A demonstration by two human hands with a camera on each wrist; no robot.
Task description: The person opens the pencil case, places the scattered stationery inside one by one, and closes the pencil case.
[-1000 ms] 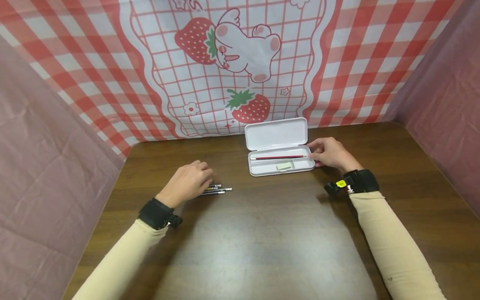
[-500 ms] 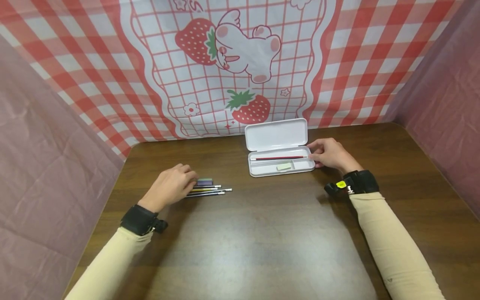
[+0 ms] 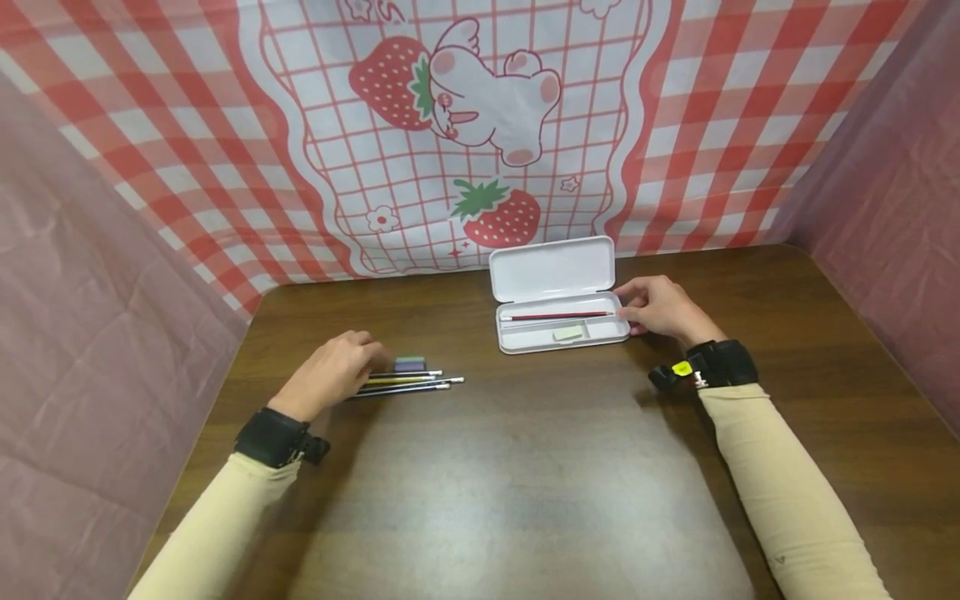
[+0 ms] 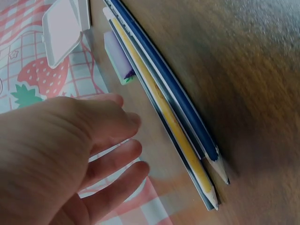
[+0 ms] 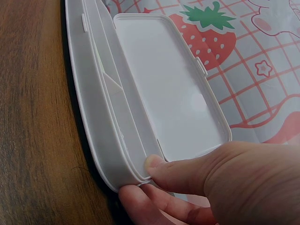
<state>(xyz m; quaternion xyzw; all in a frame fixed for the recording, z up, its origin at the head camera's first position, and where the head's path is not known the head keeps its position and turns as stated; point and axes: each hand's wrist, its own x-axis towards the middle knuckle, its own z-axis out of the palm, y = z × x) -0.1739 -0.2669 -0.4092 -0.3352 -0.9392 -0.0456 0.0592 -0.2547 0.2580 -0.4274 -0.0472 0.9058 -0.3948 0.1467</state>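
Observation:
An open white pencil case (image 3: 552,268) stands at the back of the table, its lid raised. In it lie a red-and-black pencil (image 3: 558,316) and, in the front section, a pale green eraser (image 3: 567,332). My right hand (image 3: 663,308) pinches the case's right end, thumb over the rim and fingers outside, as the right wrist view shows. To the left, my left hand (image 3: 333,375) hovers beside several pencils, with loosely bent fingers and nothing held. Among these are a yellow pencil (image 4: 161,101) and a dark blue pencil (image 4: 173,79). A purple-and-green block (image 4: 118,54), perhaps an eraser, lies alongside.
The brown wooden table (image 3: 480,475) reaches back to a red-and-white checked cloth (image 3: 720,108) with strawberry prints. Pink fabric (image 3: 97,317) hangs at the left and more on the right side.
My left hand has moved left along the pencils, uncovering more of them and the purple-and-green block. My right hand has stayed on the pencil case.

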